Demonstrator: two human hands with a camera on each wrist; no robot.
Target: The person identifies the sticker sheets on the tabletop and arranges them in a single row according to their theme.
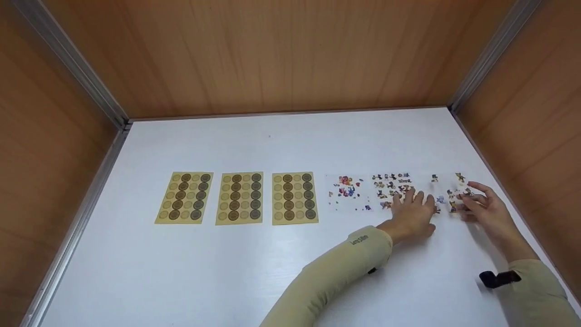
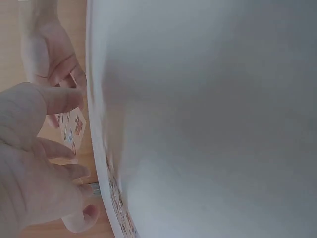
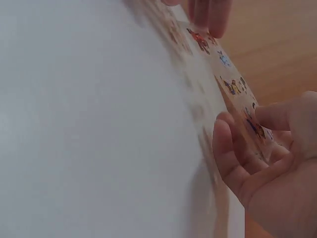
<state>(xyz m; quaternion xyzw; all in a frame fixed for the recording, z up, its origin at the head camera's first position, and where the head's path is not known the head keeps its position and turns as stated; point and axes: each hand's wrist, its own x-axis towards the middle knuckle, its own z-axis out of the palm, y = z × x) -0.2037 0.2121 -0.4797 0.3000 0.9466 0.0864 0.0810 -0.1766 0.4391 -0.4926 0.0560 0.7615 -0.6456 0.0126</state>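
Observation:
In the head view my right hand (image 1: 490,213) pinches the right end of a clear sticker sheet (image 1: 440,199) printed with small colourful figures. The right wrist view shows this sheet (image 3: 232,85) tilted up off the table, between thumb and fingers. My left hand (image 1: 412,217) is palm down with fingers spread, at the sheet's left end and over part of a second clear sticker sheet (image 1: 390,185). Whether its fingertips touch either sheet is hard to tell. A third clear sticker sheet (image 1: 347,192) lies flat farther left.
Three tan sheets of round stickers, a left one (image 1: 184,197), a middle one (image 1: 239,198) and a right one (image 1: 295,198), lie in a row on the white table (image 1: 181,268). Wooden panels (image 1: 290,59) enclose the back and both sides.

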